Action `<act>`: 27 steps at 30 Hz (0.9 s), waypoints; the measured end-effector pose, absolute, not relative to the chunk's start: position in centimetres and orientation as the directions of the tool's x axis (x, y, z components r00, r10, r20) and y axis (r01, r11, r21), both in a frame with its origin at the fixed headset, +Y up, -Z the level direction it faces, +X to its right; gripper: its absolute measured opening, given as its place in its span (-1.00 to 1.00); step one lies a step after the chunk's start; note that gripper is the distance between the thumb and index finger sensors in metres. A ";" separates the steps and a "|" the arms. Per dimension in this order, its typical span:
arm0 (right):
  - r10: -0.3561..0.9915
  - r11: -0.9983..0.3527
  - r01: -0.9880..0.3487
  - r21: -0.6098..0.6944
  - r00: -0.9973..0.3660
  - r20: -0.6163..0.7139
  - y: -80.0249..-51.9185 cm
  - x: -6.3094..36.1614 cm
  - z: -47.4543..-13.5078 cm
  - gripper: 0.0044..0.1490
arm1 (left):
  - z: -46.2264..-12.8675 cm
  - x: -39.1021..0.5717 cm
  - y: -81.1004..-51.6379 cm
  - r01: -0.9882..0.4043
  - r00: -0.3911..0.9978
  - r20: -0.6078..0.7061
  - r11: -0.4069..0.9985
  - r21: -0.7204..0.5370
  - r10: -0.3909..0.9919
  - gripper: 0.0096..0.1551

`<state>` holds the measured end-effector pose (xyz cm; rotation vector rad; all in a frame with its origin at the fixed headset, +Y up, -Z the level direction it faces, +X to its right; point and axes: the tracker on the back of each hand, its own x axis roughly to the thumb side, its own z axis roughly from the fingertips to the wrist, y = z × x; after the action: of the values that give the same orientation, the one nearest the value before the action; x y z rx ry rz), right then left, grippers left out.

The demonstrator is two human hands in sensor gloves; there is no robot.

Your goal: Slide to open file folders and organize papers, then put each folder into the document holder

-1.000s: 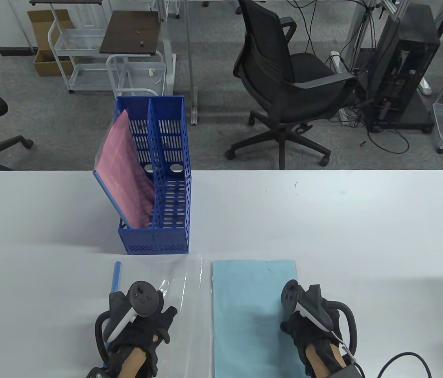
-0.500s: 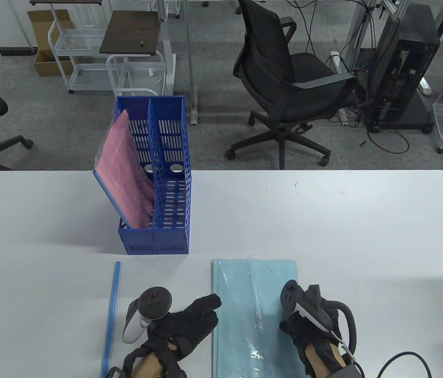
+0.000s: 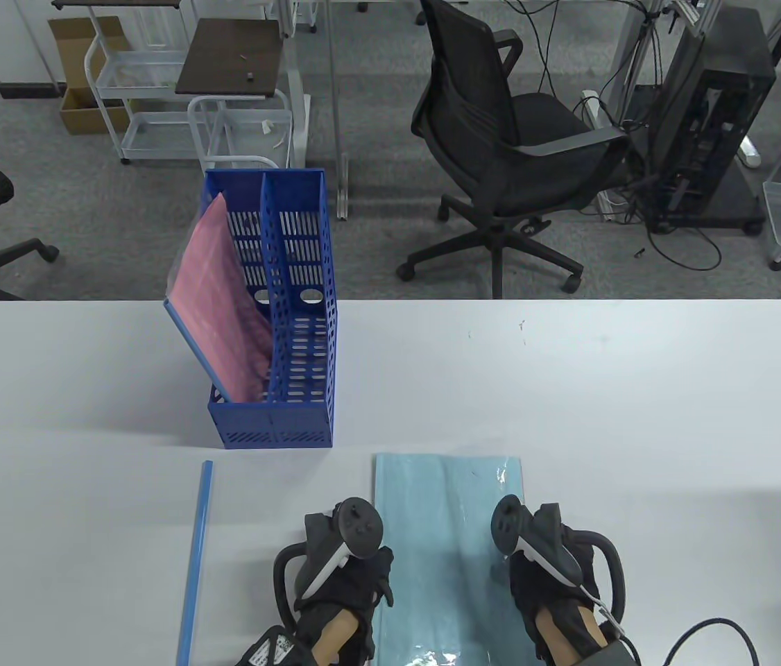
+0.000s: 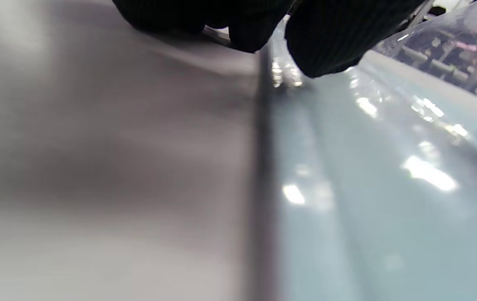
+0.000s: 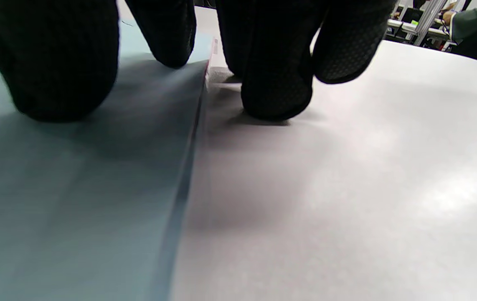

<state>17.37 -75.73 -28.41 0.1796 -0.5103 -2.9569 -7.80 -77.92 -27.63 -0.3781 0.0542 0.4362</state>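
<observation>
— What has shifted since a moment ago?

— My left hand (image 3: 345, 576) has crossed from the bare table to the left edge of the light blue folder (image 3: 446, 555), and the clear cover now lies flat over the blue paper; my right hand (image 3: 550, 572) has kept to the right edge.

— Are you gripping it?

— No; both hands rest on it with fingertips (image 5: 272, 83) pressing down, nothing curled round anything; the blue slide bar (image 3: 195, 562) lies apart to my left on the white table (image 3: 640, 402).

— How will it handle?

— Light, floppy and glossy, I judge, so it could skid; I would pinch the long left edge while the bar goes on; beyond stands the blue document holder (image 3: 297, 326), a pink folder (image 3: 220, 312) leaning in its left slot.
</observation>
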 end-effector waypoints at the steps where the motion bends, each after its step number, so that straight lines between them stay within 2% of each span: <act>1: -0.154 -0.934 0.113 0.340 -0.984 -0.094 -75.7 17.3 -28.4 0.04 | -27.7 -7.8 -78.0 -0.455 0.890 -0.157 0.818 -0.352 0.427 -0.19; 4: -0.157 -0.933 0.118 0.339 -0.983 -0.090 -75.7 17.3 -28.4 0.04 | -28.1 -8.2 -78.1 -0.586 0.810 -0.228 0.719 -0.374 0.541 -0.17; 7: -0.156 -0.934 0.118 0.339 -0.984 -0.088 -75.7 17.3 -28.4 0.04 | -28.0 -8.3 -78.3 -0.737 0.656 -0.267 0.523 -0.428 0.705 -0.34; 9: -0.155 -0.933 0.117 0.340 -0.984 -0.085 -75.8 17.3 -28.4 0.05 | -27.9 -8.0 -78.6 -0.766 0.606 -0.296 0.439 -0.470 0.739 -0.41; 13: -0.153 -0.933 0.116 0.341 -0.985 -0.083 -75.8 17.3 -28.4 0.05 | -27.9 -7.7 -78.9 -0.766 0.607 -0.311 0.434 -0.474 0.731 -0.45; 18: -0.107 -0.941 0.070 0.332 -0.990 -0.096 -75.8 18.2 -28.6 0.08 | -27.8 -8.9 -79.6 -0.842 0.522 -0.406 0.377 -0.387 0.750 -0.48; 22: 0.043 -0.960 -0.081 0.267 -0.988 -0.147 -75.1 19.9 -28.9 -0.03 | -27.6 -10.9 -79.6 -0.867 0.481 -0.400 0.356 -0.349 0.780 -0.49; 25: 0.278 -0.909 -0.324 0.263 -0.940 -0.199 -74.5 22.3 -29.2 -0.03 | -27.5 -13.1 -79.4 -0.883 0.441 -0.363 0.325 -0.338 0.821 -0.49; 27: 0.452 -0.817 -0.498 0.292 -0.866 -0.213 -74.5 23.5 -29.3 0.00 | -27.4 -14.3 -79.5 -0.901 0.386 -0.331 0.276 -0.334 0.861 -0.50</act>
<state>23.48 -74.53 -29.30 0.2515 -0.6448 -3.5800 -14.35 -79.46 -27.41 -0.5125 0.0900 1.1859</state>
